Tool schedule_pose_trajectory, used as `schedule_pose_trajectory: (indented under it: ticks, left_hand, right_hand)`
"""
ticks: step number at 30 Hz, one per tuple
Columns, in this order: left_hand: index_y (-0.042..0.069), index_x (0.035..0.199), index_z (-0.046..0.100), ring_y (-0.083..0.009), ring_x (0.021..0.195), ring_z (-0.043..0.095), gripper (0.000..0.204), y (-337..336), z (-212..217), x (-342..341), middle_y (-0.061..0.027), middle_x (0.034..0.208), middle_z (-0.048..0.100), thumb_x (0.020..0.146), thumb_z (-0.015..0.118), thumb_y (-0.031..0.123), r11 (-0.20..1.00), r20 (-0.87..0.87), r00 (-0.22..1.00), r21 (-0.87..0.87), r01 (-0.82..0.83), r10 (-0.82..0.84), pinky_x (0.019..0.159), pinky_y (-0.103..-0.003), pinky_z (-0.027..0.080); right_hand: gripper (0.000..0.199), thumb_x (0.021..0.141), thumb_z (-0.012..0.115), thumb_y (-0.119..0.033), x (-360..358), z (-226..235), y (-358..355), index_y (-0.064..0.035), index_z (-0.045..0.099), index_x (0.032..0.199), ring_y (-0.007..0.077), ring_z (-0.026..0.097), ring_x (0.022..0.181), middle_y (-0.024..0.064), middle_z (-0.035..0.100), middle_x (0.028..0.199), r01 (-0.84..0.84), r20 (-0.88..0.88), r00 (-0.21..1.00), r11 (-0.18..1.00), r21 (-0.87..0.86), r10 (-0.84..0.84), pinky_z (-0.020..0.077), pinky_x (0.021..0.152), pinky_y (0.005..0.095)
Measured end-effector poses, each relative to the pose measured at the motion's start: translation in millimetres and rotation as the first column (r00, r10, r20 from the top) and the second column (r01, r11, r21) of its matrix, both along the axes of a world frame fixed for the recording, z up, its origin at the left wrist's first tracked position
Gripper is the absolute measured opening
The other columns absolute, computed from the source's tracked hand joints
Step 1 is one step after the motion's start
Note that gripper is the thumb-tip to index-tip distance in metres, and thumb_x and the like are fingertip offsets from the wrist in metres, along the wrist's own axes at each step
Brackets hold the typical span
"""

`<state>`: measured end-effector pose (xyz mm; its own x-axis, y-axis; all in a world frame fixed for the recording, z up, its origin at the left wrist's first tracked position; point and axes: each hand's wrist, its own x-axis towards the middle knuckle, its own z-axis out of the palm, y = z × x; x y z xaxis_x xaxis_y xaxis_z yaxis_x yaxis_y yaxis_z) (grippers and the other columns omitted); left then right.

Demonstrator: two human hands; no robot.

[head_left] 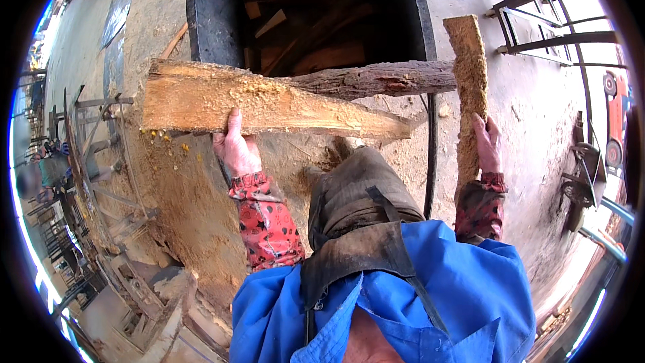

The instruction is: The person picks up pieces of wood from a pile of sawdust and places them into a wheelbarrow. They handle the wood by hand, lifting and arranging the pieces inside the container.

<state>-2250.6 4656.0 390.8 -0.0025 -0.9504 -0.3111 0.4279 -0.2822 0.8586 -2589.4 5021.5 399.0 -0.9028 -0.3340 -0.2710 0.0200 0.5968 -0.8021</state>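
Note:
My left hand (238, 147) grips a wide wooden slab (215, 99) by its near edge, thumb on top and the other fingers hidden beneath. The slab lies crosswise, tapering to the right, with sawdust on its face. In my right hand (488, 146) is a narrow, rough-edged wooden strip (469, 67), coated with sawdust and pointing away from me. Just behind the slab, a bark-covered piece of wood (383, 79) spans the near side of a dark, open-topped metal bin (213, 20). Its right end meets the strip.
Offcuts (271, 23) lie inside the bin. Sawdust (201, 208) covers the floor to my left, beside a metal frame (111, 154). Metal racks (544, 20) stand at the far right, with a wheeled cart (586, 171) nearer. Scrap wood (154, 302) lies at the lower left.

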Motion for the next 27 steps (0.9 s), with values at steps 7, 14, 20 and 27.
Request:
schedule_pose_trajectory:
  ticks: [7,14,20,27]
  left_hand:
    - [0.002,0.093,0.064,-0.0188,0.091,0.062,0.014,-7.5,26.3,-17.9,-0.0086,0.103,0.065,0.081,0.071,0.003,0.997,0.031,0.998,-0.057,-0.048,0.050,0.079,-0.037,0.054]
    - [-0.004,0.107,0.058,-0.0244,0.084,0.067,0.029,-69.9,28.0,-81.9,-0.0153,0.099,0.067,0.087,0.068,0.016,0.865,0.210,0.850,-0.031,0.500,-0.484,0.073,-0.032,0.057]
    - [-0.003,0.109,0.057,-0.0232,0.086,0.068,0.026,-9.9,-6.7,-98.8,-0.0181,0.099,0.067,0.091,0.062,0.014,0.691,0.255,0.659,0.059,0.720,-0.708,0.073,-0.031,0.058]
    - [0.002,0.110,0.060,-0.0190,0.087,0.067,0.037,83.6,-41.3,-127.4,-0.0125,0.097,0.069,0.081,0.074,0.021,0.495,0.366,0.421,0.138,0.858,-0.830,0.076,-0.030,0.056]
  right_hand:
    - [0.031,0.093,0.059,-0.032,3.5,-10.0,20.8,-0.0011,0.061,0.091,0.0073,0.042,0.069,-0.0037,0.051,0.073,0.040,0.055,0.998,0.999,-0.031,-0.038,0.0363,0.060,0.0258]
    - [0.030,0.094,0.058,-0.030,-6.0,0.4,7.4,-0.0007,0.060,0.090,0.0065,0.040,0.068,-0.0045,0.049,0.072,-0.022,-0.016,1.000,0.999,-0.031,0.022,0.0353,0.059,0.0252]
    - [0.031,0.094,0.057,-0.031,-54.6,42.5,-21.9,0.0006,0.061,0.094,0.0056,0.041,0.069,-0.0041,0.050,0.074,-0.078,-0.205,0.977,0.990,-0.116,0.053,0.0357,0.060,0.0237]
    - [0.036,0.086,0.060,-0.013,-191.2,92.1,-83.0,-0.0005,0.055,0.119,0.0219,0.061,0.088,0.0106,0.065,0.098,-0.238,-0.542,0.841,0.894,-0.379,-0.006,0.0485,0.076,0.0319]
